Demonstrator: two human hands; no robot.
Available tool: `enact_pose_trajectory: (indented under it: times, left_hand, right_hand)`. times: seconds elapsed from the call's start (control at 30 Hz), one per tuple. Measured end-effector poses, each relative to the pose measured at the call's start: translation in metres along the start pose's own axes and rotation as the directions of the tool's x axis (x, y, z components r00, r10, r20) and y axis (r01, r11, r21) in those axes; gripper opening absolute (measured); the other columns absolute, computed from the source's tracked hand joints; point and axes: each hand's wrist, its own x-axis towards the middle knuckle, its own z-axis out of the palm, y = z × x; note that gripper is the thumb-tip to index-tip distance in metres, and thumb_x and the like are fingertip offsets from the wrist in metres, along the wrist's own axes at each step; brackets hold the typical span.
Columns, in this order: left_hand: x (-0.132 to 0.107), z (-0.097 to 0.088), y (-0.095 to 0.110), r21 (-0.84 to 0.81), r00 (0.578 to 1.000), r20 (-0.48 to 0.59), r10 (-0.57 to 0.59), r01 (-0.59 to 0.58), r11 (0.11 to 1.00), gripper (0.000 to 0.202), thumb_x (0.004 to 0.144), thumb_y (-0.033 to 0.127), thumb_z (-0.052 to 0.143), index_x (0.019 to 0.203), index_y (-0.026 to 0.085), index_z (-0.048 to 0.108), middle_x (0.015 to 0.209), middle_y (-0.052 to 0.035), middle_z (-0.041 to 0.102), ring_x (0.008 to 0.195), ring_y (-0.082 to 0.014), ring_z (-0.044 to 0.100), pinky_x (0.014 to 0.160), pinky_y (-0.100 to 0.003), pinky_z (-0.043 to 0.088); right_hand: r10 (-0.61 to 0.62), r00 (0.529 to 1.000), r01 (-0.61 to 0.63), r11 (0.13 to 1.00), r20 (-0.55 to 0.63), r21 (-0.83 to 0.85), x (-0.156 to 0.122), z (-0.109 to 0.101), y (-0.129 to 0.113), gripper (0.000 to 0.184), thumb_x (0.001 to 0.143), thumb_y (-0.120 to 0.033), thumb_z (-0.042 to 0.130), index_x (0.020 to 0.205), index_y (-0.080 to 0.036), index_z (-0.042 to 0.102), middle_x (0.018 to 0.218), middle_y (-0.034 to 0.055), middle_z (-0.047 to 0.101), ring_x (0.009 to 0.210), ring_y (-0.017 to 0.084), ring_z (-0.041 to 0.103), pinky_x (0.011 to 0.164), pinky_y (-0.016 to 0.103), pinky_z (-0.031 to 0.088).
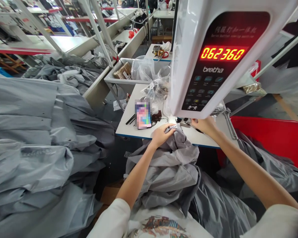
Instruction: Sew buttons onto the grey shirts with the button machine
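My left hand [162, 135] is closed on a bunched edge of grey coated fabric [169, 165], which hangs over the table's front edge and down across my lap. Right of it, my right hand [205, 125] reaches in beside the working end of the button sewing machine [188, 59]. Its fingertips are pinched together by the small metal parts under the head. The machine partly covers them, so what they hold cannot be made out. Red digits glow on the machine's panel [222, 53].
A phone [143, 114] stands left on the white table [129, 127]. Behind it are clear plastic bags [159, 87] and a white bin [136, 77] with a brown packet. Heaped grey garments [34, 138] fill the left side; a red tub [270, 135] stands at right.
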Motion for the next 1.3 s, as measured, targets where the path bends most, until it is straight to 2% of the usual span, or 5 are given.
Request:
enact_pose_trajectory:
  times: [0.27,0.43,0.77,1.1,1.3]
  left_hand:
    - [0.0,0.001,-0.002,0.004,1.0,-0.013,0.012,-0.012,1.0,0.027,0.088,0.034,0.059,0.112,0.027,0.067,0.116,0.0022,0.069,0.11,-0.0169,0.062,0.096,-0.026,0.045]
    - [0.0,0.001,-0.003,-0.002,1.0,-0.015,0.016,-0.017,1.0,0.028,0.088,0.036,0.058,0.113,0.028,0.067,0.116,0.0023,0.069,0.11,-0.0176,0.062,0.096,-0.026,0.045]
    - [0.001,0.001,-0.003,-0.005,1.0,-0.007,0.0,0.0,1.0,0.028,0.088,0.035,0.059,0.113,0.027,0.067,0.116,0.0014,0.069,0.109,-0.0176,0.062,0.099,-0.027,0.045]
    - [0.001,0.0,-0.002,0.002,1.0,-0.003,0.013,-0.013,1.0,0.027,0.089,0.037,0.058,0.113,0.028,0.067,0.115,0.003,0.069,0.108,-0.0171,0.062,0.094,-0.025,0.046]
    - [0.001,-0.002,-0.002,0.013,1.0,0.012,0.027,-0.028,1.0,0.028,0.09,0.037,0.055,0.114,0.027,0.066,0.117,0.0024,0.068,0.108,-0.0169,0.062,0.093,-0.024,0.046]
  right_hand:
    - [-0.034,0.991,0.058,0.981,-0.128,0.183,-0.003,-0.01,0.01,0.015,0.078,-0.029,0.057,0.073,-0.02,0.067,0.072,0.0054,0.069,0.071,0.023,0.063,0.072,0.035,0.043]
    - [0.117,0.981,-0.043,0.909,-0.155,0.414,-0.015,-0.02,-0.003,0.017,0.079,-0.032,0.059,0.073,-0.02,0.07,0.073,0.0045,0.07,0.072,0.022,0.064,0.069,0.032,0.046]
    - [0.233,0.944,-0.319,0.477,0.233,0.819,-0.025,-0.014,-0.034,0.026,0.076,-0.042,0.065,0.083,-0.018,0.073,0.084,0.0044,0.073,0.079,0.02,0.066,0.072,0.031,0.051]
    - [-0.059,0.989,0.125,0.82,-0.135,0.558,-0.025,-0.009,-0.073,0.019,0.086,-0.033,0.053,0.078,-0.02,0.065,0.08,0.005,0.068,0.075,0.019,0.062,0.073,0.031,0.047]
    - [-0.09,0.971,0.17,0.91,-0.221,0.378,-0.027,-0.004,-0.08,0.018,0.088,-0.029,0.049,0.076,-0.021,0.061,0.078,0.005,0.066,0.078,0.02,0.062,0.076,0.032,0.044]
